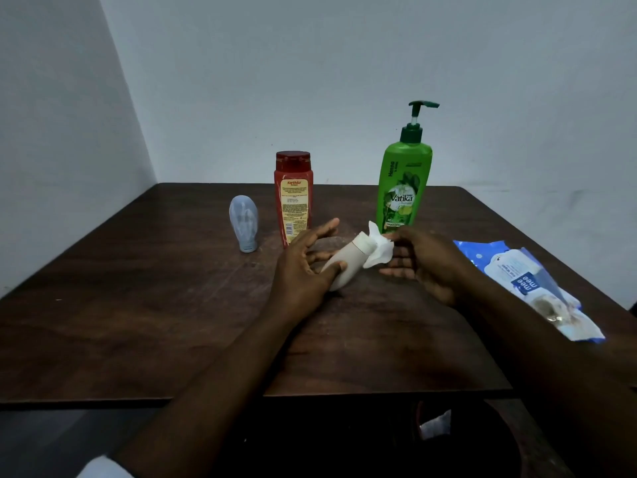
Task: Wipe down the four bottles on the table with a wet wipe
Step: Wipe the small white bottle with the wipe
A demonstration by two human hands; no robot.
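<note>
One beige bottle (344, 267) was mid-wipe: left hand (300, 270) gripped it, right hand (427, 267) pinched the wet wipe (381, 248) at its cap (363, 242). Its body probably wanted wiping next.

Tally by kind

There are 4 bottles: 1 green pump bottle (403, 188), 1 red bottle (293, 198), 1 grey bottle (243, 222) and 1 beige bottle (344, 267). There is 1 wipe (381, 248), 1 pack of wipes (527, 281) and 1 table (138, 305). There are 2 hands: 1 left hand (300, 270), 1 right hand (427, 267).
</note>
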